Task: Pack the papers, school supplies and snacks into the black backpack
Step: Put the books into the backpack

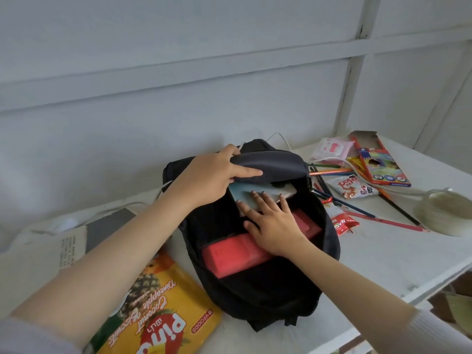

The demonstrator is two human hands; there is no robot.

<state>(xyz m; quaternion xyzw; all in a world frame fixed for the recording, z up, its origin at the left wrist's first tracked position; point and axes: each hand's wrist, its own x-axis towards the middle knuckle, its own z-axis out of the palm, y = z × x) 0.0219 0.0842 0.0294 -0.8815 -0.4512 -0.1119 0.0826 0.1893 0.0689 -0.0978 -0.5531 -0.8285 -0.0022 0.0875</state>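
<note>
While the black backpack [255,290] lay open on the white desk [383,251] in the middle of the frame, the person's left hand [212,175] gripped its raised upper flap, fingers curled over the edge. The right hand [273,223] lay inside the opening, released, its fingers straight and spread flat on a pale blue-green booklet [240,194] whose far end was tucked under the flap. Below that hand, red flat packs [229,259] lay inside the bag. At the lower left of the frame a yellow biscuit bag [163,307] lay on the desk just beside the backpack, and further left lay a printed paper [69,249]. To the right of the backpack, loose coloured pencils [383,220] lay scattered with a red snack packet [343,222] and a white snack packet [353,187]. Beyond them, at the upper right, sat an open pencil box [383,164] and a pink tissue pack [332,148].
</note>
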